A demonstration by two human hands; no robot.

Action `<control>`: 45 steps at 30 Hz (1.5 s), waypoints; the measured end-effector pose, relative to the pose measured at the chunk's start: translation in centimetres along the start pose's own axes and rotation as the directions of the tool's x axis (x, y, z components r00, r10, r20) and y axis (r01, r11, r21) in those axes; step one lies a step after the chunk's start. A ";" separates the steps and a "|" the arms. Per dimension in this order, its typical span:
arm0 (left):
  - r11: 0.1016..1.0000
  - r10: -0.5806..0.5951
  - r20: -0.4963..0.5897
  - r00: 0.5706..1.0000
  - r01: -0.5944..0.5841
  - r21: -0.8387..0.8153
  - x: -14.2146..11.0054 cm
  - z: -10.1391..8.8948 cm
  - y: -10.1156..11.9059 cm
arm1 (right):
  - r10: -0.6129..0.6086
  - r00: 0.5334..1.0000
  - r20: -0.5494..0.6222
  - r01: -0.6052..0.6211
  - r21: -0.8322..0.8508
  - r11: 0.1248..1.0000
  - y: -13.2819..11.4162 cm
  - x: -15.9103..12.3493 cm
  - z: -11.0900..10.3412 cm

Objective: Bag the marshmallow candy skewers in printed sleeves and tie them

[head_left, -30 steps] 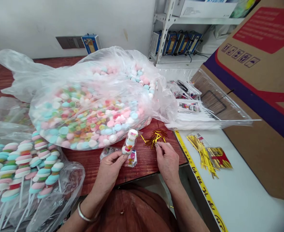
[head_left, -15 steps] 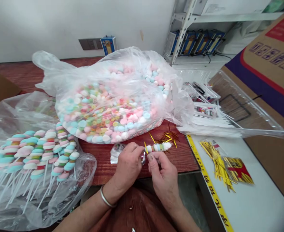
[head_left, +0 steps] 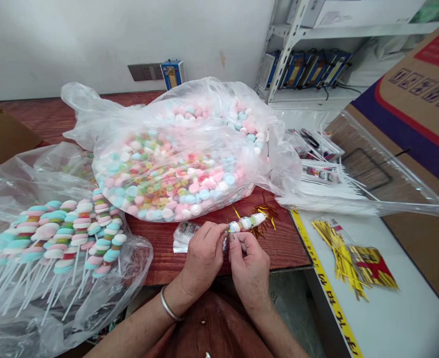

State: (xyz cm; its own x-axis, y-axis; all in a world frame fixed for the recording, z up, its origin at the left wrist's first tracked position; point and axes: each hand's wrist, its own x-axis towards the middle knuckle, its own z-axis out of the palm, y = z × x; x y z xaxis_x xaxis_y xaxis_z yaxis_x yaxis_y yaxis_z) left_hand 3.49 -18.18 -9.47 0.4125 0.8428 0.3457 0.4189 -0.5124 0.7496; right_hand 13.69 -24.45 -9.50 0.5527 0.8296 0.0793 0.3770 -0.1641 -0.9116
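Note:
A marshmallow skewer point(head_left: 247, 223) in a clear wrapper points up and to the right over the table edge. My left hand point(head_left: 205, 250) is closed around its lower end, where the wrapper is gathered. Thumb and fingers of my right hand point(head_left: 250, 266) pinch at the same neck, against a gold twist tie point(head_left: 228, 230) that is mostly hidden by the fingertips. Behind the skewer's tip lie loose gold twist ties point(head_left: 266, 214). Flat clear wrappers point(head_left: 184, 235) rest beside my left hand.
A large plastic bag of marshmallows and gummies point(head_left: 174, 169) covers the table's middle. Unwrapped marshmallow skewers point(head_left: 68, 228) lie on plastic at left. To the right are white sticks point(head_left: 320, 186), a bundle of gold ties point(head_left: 339, 258) and a cardboard box point(head_left: 421, 164).
The gold tie's upright end has dropped in close to the wrapper's neck. The skewer has tilted a little more upward. Both hands stay together, and the view has shifted slightly.

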 end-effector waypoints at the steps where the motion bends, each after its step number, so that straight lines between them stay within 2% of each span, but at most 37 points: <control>1: 0.993 -0.080 -0.011 0.997 0.079 -0.086 0.2 0.1 0.2 | -0.019 1.000 -0.013 0.019 -0.029 0.999 0.1 0.0 0.1; 3: 0.912 -0.278 0.017 0.960 0.269 -0.310 0.5 0.5 0.5 | -0.059 0.997 -0.041 0.055 -0.083 0.995 0.3 0.1 0.4; 4: 0.820 -0.377 0.069 0.924 0.367 -0.440 0.6 0.7 0.6 | -0.074 0.996 -0.050 0.068 -0.100 0.993 0.4 0.2 0.4; 6: 0.545 -0.513 0.228 0.828 0.519 -0.659 0.9 1.2 0.8 | -0.081 0.996 -0.049 0.075 -0.101 0.992 0.7 0.4 0.5; 8: 0.288 -0.541 0.370 0.755 0.580 -0.762 1.1 1.7 1.0 | -0.054 0.998 -0.034 0.052 -0.076 0.996 0.8 0.6 0.5; 9: 0.208 -0.539 0.413 0.734 0.592 -0.779 1.2 1.8 1.1 | -0.041 0.998 -0.041 0.038 -0.069 0.997 0.9 0.8 0.4; 10: 0.157 -0.533 0.444 0.720 0.600 -0.784 1.2 1.9 1.2 | -0.043 0.997 -0.061 0.038 -0.072 0.997 1.0 0.9 0.3; 12: 0.119 -0.512 0.483 0.710 0.616 -0.779 1.3 1.9 1.4 | -0.116 0.988 -0.098 0.105 -0.115 0.988 1.2 1.3 0.0; 13: 0.130 -0.502 0.490 0.713 0.622 -0.772 1.2 1.9 1.4 | -0.184 0.978 -0.103 0.167 -0.155 0.974 1.3 1.4 -0.1; 14: 0.179 -0.487 0.484 0.727 0.626 -0.759 1.2 1.8 1.4 | -0.251 0.963 -0.093 0.230 -0.195 0.954 1.5 1.4 -0.2; 15: 0.282 -0.471 0.452 0.757 0.615 -0.737 1.1 1.6 1.2 | -0.306 0.949 -0.077 0.282 -0.230 0.931 1.6 1.5 -0.3; 16: 0.435 -0.442 0.394 0.806 0.576 -0.692 0.9 1.4 1.0 | -0.342 0.937 -0.065 0.316 -0.257 0.913 1.7 1.4 -0.4; 18: 0.776 -0.313 0.238 0.919 0.392 -0.494 0.6 1.0 0.6 | -0.371 0.927 -0.064 0.338 -0.292 0.895 1.8 1.3 -0.7; 19: 0.892 -0.221 0.177 0.959 0.273 -0.360 0.5 0.9 0.3 | -0.381 0.923 -0.057 0.347 -0.304 0.887 1.8 1.2 -0.8; 20: 0.956 -0.136 0.141 0.981 0.167 -0.241 0.3 0.7 0.1 | -0.395 0.918 -0.042 0.363 -0.314 0.877 1.8 1.1 -0.9; 21: 0.982 -0.074 0.126 0.989 0.094 -0.162 0.2 0.6 0.0 | -0.409 0.912 -0.023 0.382 -0.314 0.869 1.7 1.0 -0.9; 23: 0.991 -0.039 0.125 0.991 0.055 -0.125 0.2 0.6 -0.1 | -0.414 0.910 0.008 0.401 -0.268 0.876 1.6 0.9 -0.9; 26: 0.960 -0.130 0.133 0.983 0.159 -0.232 0.4 0.9 0.1 | -0.384 0.923 0.005 0.379 -0.169 0.910 1.5 0.9 -0.7; 28: 0.928 -0.188 0.136 0.973 0.222 -0.300 0.5 1.1 0.3 | -0.394 0.919 -0.029 0.384 -0.167 0.908 1.4 0.9 -0.4; 31: 0.903 -0.207 0.133 0.969 0.242 -0.356 0.6 1.2 0.4 | -0.422 0.903 -0.082 0.401 -0.194 0.895 1.2 1.0 -0.3; 34: 0.847 -0.203 0.233 0.951 0.290 -0.445 0.6 0.9 0.6 | -0.418 0.902 -0.108 0.394 -0.189 0.899 0.7 1.0 -0.7; 38: 0.753 -0.059 0.420 0.906 0.317 -0.576 1.0 -0.3 1.0 | -0.413 0.910 -0.049 0.407 -0.090 0.909 0.0 0.5 -1.7; 41: 0.732 0.099 0.486 0.868 0.268 -0.627 1.5 -1.9 1.0 | -0.355 0.934 0.036 0.353 0.066 0.933 -0.2 -0.1 -2.8; 43: 0.757 0.180 0.497 0.849 0.203 -0.621 1.8 -3.1 0.8 | -0.274 0.958 0.084 0.260 0.150 0.954 -0.2 -0.4 -3.8; 45: 0.834 0.230 0.512 0.827 0.104 -0.542 1.8 -4.1 0.8 | -0.200 0.973 0.112 0.177 0.183 0.967 -0.1 -0.3 -4.8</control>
State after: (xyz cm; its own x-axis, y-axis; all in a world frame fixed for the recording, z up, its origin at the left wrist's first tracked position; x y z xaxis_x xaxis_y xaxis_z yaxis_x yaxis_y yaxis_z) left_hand 1.25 -16.37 -5.93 0.8520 0.4955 0.1691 -0.0465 -0.2501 0.9671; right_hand 17.02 -27.27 -7.52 0.3794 0.9001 0.2142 0.3264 0.0864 -0.9413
